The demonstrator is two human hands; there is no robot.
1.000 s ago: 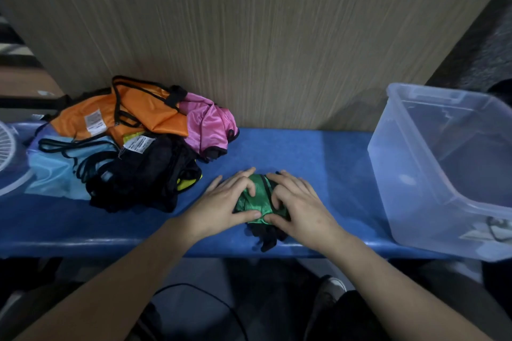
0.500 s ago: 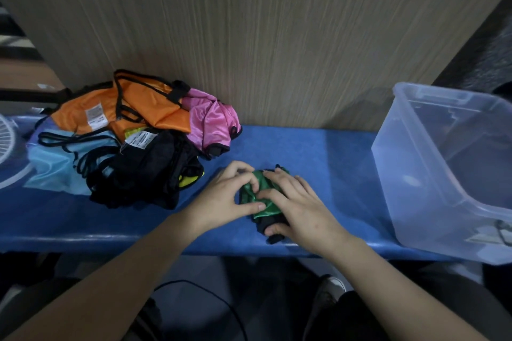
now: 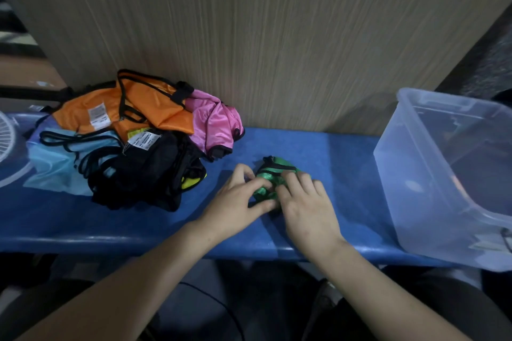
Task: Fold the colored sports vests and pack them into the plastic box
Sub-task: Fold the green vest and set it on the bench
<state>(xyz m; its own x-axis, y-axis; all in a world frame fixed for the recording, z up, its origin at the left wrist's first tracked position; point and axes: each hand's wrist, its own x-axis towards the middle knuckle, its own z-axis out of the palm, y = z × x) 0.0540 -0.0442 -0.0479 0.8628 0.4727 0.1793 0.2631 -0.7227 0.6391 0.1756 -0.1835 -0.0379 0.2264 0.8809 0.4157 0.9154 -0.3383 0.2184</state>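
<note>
Blue tabletop [image 3: 83, 219] runs across the middle of the frame. Clear plastic box [image 3: 415, 174] stands at right, mouth tipped toward the person; contents cannot be made out. Pile of unfolded vests [image 3: 133, 144], orange, pink, pale blue and black, lies at left. Green vest [image 3: 270, 180] sits at centre as a small tight bundle, black trim on the far side, long axis running roughly away from the person. Left hand [image 3: 238, 202] pinches its left edge; right hand [image 3: 307, 205] presses curled fingers over its right side. Judged light, soft and slippery, likely to spring open: best held by clamping the whole bundle from both sides.
</note>
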